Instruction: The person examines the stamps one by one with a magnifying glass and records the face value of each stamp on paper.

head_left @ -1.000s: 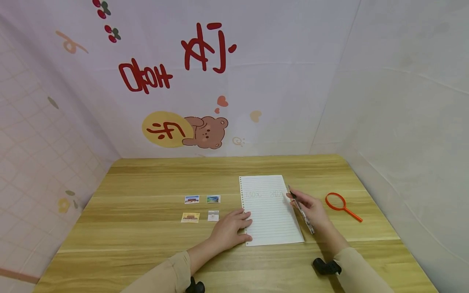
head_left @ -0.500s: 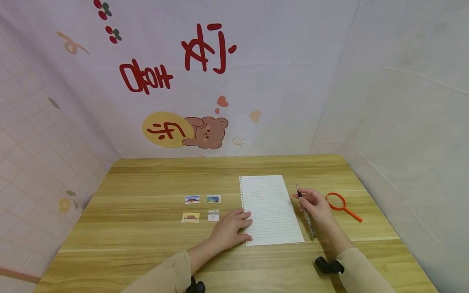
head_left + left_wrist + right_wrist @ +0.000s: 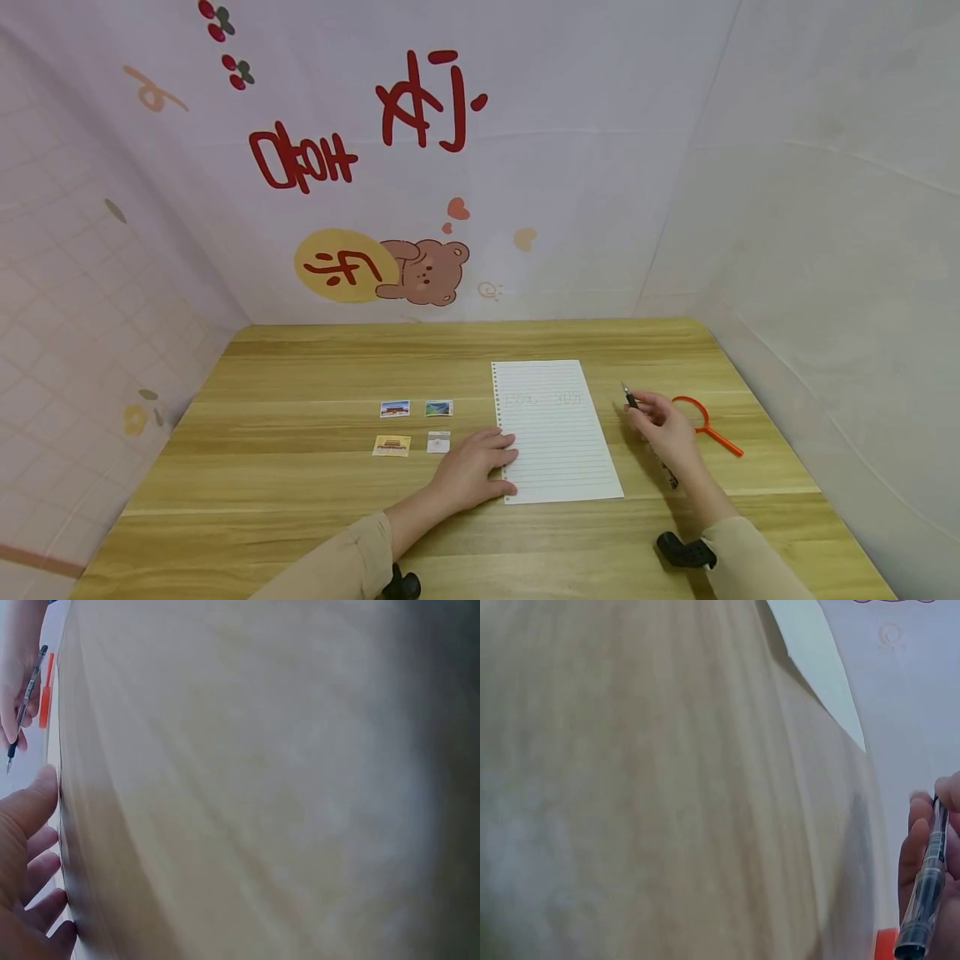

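A sheet of lined loose-leaf paper [image 3: 558,462] with holes down its left side lies on the table, with two faint handwritten notes near its top. My left hand [image 3: 474,468] rests on the sheet's left edge, fingers spread and relaxed. Right of the paper, my right hand [image 3: 666,429] pinches a clear-barrelled pen [image 3: 928,889] with a black grip; its bare tip points away from me. In the head view the palm hides the barrel's middle. The left wrist view also shows the pen [image 3: 28,694] between thumb and fingers.
Several small stamp-like pictures lie left of the paper, among them a yellow one [image 3: 392,446] and a pale one [image 3: 438,442]. An orange-red magnifying glass [image 3: 724,442] lies just right of the right hand. White printed cloth [image 3: 585,167] stands behind the wooden table [image 3: 300,358].
My right hand has moved right, away from the paper's edge toward the magnifying glass, carrying the pen. The left hand has stayed on the sheet.
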